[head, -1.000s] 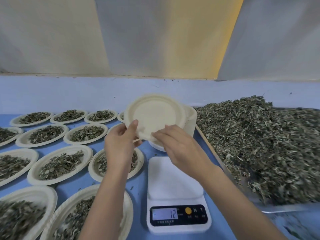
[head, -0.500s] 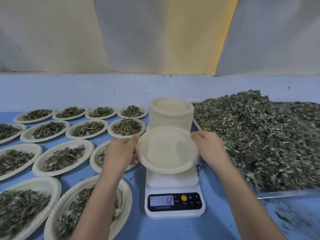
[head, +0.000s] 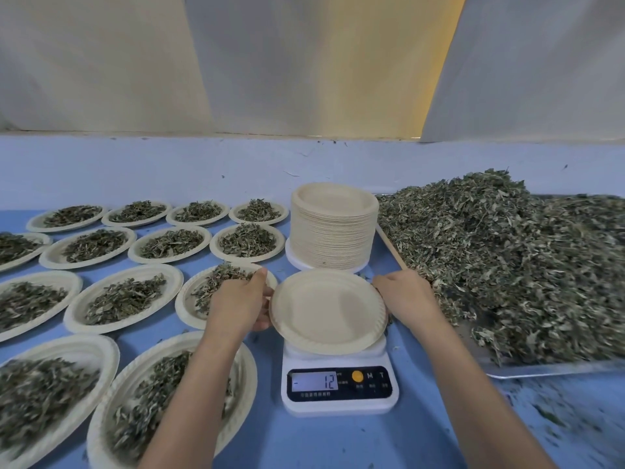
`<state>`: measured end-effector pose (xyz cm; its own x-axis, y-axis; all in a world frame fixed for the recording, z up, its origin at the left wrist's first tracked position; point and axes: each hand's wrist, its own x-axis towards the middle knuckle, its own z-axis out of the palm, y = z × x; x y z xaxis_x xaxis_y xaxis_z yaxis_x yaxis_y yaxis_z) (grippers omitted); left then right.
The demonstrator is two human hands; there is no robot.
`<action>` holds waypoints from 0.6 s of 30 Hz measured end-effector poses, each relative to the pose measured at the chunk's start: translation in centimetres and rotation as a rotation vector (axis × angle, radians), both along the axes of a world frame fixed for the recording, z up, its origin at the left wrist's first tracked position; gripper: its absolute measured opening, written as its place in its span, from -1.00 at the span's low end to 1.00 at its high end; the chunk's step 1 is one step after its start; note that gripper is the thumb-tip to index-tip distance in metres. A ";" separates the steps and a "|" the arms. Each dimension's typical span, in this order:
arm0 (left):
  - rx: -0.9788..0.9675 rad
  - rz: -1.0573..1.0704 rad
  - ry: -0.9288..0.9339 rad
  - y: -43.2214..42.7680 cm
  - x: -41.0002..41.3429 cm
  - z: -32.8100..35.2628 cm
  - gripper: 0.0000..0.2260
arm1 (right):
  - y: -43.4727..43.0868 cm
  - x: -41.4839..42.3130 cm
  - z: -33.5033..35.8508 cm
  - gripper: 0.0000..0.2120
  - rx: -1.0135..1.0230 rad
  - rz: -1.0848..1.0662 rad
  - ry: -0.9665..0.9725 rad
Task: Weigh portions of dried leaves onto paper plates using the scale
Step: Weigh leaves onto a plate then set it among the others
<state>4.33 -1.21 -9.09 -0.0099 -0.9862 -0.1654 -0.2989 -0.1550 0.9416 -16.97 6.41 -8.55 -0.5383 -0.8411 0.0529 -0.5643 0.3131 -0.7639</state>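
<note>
Blue table (head: 338,441): two hands (head: 238,304) (head: 404,297) grip one plate (head: 328,309) over one scale (head: 338,402).

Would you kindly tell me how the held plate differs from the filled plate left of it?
The held plate is empty; the filled plate carries dried leaves. The held plate is over the scale; the filled plate lies on the blue table. Both are cream paper plates.

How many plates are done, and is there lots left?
About a dozen filled plates sit on the left. The left hand and right hand hold an empty plate at the scale. To go: a big leaf pile and a tall plate stack.
</note>
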 end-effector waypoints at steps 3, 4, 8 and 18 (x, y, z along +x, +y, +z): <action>-0.037 -0.015 -0.073 -0.1 0.0 0.0 -0.59 | -0.2 -0.3 -0.3 -0.58 -0.015 -0.009 0.029; -0.089 -0.016 -0.130 0.0 0.0 0.1 -0.58 | -0.2 -0.5 -0.4 -0.59 -0.037 -0.018 0.049; -0.379 0.015 -0.326 1.1 -0.3 0.7 -0.58 | 0.0 -1.6 -0.6 -0.72 -0.179 -0.112 0.123; -0.460 -0.239 0.046 4.6 -6.4 3.6 -0.77 | -3.2 -9.2 -3.1 -0.56 0.159 -0.041 0.364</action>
<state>-2.08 3.36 -5.51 -0.2409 -0.9261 0.2902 -0.2322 0.3453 0.9093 -26.22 3.18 -11.62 -0.5418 -0.8323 0.1169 -0.7735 0.4394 -0.4568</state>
